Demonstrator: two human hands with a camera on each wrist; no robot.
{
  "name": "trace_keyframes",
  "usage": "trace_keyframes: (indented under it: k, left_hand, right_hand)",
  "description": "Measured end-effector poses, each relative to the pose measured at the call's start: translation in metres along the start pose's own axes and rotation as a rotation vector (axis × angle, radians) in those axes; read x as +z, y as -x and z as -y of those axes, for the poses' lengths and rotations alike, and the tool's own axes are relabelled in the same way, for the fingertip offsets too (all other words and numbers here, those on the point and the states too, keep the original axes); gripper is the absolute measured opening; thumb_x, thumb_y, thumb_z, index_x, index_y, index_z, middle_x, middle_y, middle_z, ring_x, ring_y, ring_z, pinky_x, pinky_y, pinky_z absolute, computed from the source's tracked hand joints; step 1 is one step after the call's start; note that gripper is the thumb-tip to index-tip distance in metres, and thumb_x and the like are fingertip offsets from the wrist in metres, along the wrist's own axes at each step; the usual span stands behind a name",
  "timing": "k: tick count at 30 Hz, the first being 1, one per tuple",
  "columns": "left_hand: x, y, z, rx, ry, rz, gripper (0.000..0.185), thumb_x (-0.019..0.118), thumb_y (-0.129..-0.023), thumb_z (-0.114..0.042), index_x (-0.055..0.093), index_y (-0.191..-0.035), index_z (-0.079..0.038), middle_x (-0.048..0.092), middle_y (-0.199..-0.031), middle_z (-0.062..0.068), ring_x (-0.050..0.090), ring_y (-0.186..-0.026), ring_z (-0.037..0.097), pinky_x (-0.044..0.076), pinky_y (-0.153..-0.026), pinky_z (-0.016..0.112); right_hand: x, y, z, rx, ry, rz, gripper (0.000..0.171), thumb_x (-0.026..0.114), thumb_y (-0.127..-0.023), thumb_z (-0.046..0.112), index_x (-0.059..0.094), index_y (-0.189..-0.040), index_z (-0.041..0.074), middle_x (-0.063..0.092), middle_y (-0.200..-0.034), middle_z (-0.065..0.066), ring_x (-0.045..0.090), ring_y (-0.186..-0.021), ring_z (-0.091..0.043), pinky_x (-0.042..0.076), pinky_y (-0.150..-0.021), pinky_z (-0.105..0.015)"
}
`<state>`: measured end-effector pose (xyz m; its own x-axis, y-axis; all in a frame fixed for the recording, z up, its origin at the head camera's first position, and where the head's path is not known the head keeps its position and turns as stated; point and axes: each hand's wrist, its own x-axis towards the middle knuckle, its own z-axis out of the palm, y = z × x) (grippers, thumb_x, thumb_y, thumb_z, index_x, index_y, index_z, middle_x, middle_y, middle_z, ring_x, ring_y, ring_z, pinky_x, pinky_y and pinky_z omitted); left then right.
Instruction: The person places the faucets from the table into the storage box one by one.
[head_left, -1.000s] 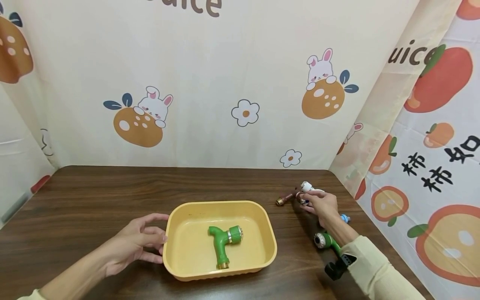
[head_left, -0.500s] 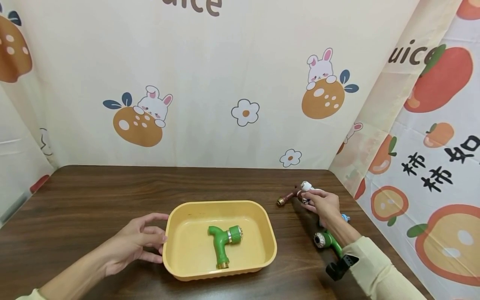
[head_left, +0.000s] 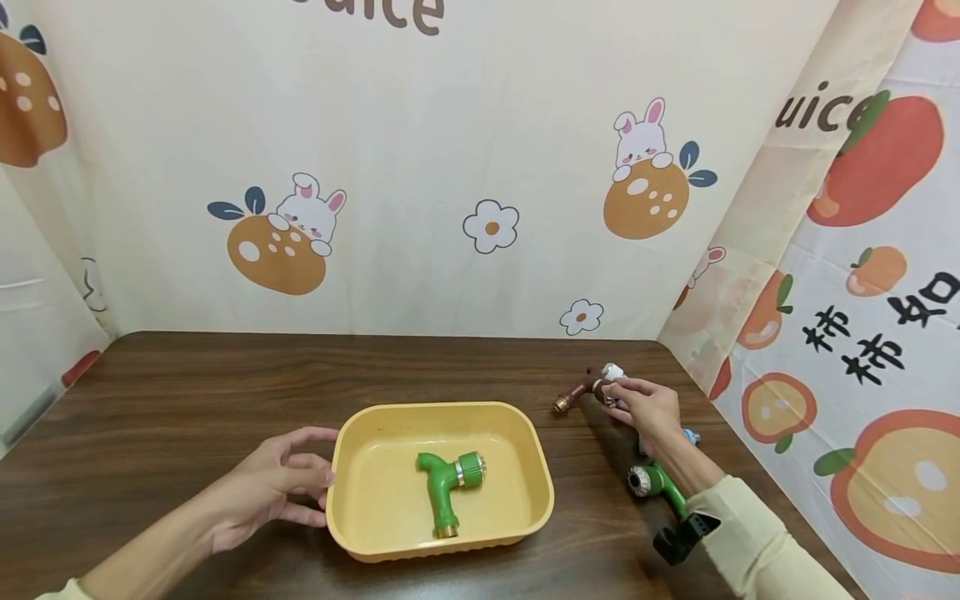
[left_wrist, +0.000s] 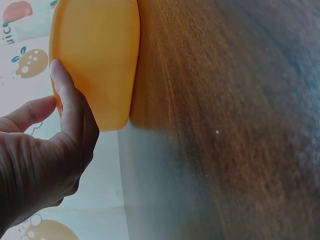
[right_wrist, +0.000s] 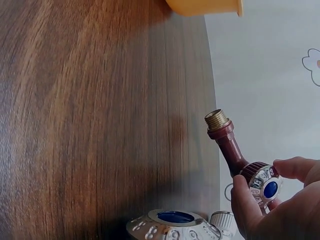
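Note:
My right hand (head_left: pixel 647 412) pinches a dark red faucet (right_wrist: pixel 231 152) by its round silver knob, thumb and fingers on opposite sides. Its brass threaded end points away from the hand. In the head view, a white faucet (head_left: pixel 612 372) shows just behind it, partly covered by the hand. My left hand (head_left: pixel 262 487) rests its fingertips against the left side of a yellow tray (head_left: pixel 345 433), fingers loosely bent. Inside the tray lies a green faucet (head_left: pixel 442 492) with a brass end.
Another green faucet (head_left: pixel 656 483) lies under the right forearm, partly hidden. A blue piece (head_left: pixel 691 436) shows beside the right wrist. A silver knob with a blue centre (right_wrist: pixel 175 218) stands close below the hand in the right wrist view. Printed curtains (head_left: pixel 420 167) border the table (head_left: pixel 225 383).
The dark red faucet has shifted slightly in the right hand's grip, showing more of its body and covering more of the white faucet. The left hand and tray stay put.

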<state>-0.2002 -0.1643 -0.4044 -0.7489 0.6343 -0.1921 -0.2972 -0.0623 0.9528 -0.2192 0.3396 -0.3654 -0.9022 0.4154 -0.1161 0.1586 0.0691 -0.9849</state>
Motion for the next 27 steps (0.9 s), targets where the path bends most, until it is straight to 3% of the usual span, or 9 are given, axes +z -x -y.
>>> trace_keyframes:
  k: [8, 14, 20, 27]
  left_hand:
    - [0.0, 0.0, 0.0, 0.0, -0.01, -0.002, 0.076, 0.062, -0.1, -0.004, 0.013, -0.155, 0.009, 0.066, -0.099, 0.007, 0.067, -0.085, 0.02, 0.065, -0.079, 0.043]
    - [0.0, 0.0, 0.0, -0.004, -0.011, -0.005, 0.075, 0.062, -0.1, -0.004, 0.013, -0.156, 0.009, 0.066, -0.1, 0.008, 0.067, -0.086, 0.02, 0.065, -0.08, 0.044]
    - [-0.001, 0.001, 0.001, -0.004, -0.014, 0.006, 0.076, 0.061, -0.1, -0.004, 0.011, -0.156, 0.009, 0.065, -0.101, 0.008, 0.067, -0.088, 0.02, 0.065, -0.08, 0.043]
    - [0.0, 0.0, 0.0, -0.001, -0.02, 0.009, 0.077, 0.061, -0.1, -0.004, 0.01, -0.156, 0.009, 0.065, -0.101, 0.008, 0.067, -0.088, 0.02, 0.065, -0.081, 0.043]
  right_hand:
    - [0.001, 0.002, 0.003, -0.006, -0.028, 0.003, 0.048, 0.07, -0.095, 0.001, 0.052, -0.136, -0.016, 0.064, -0.102, -0.001, 0.066, -0.081, -0.007, 0.063, -0.083, -0.027]
    - [0.004, 0.004, 0.007, -0.001, -0.011, 0.017, 0.049, 0.071, -0.095, 0.005, 0.052, -0.137, -0.014, 0.058, -0.118, -0.009, 0.067, -0.085, -0.006, 0.062, -0.084, -0.025]
    - [0.006, 0.01, 0.012, -0.004, -0.036, 0.036, 0.049, 0.069, -0.096, 0.003, 0.05, -0.139, -0.015, 0.057, -0.123, -0.011, 0.069, -0.086, -0.006, 0.062, -0.086, -0.026]
    - [0.01, 0.016, 0.017, -0.016, -0.085, 0.086, 0.05, 0.065, -0.098, -0.002, 0.046, -0.141, -0.017, 0.041, -0.144, -0.026, 0.071, -0.089, -0.008, 0.061, -0.09, -0.029]
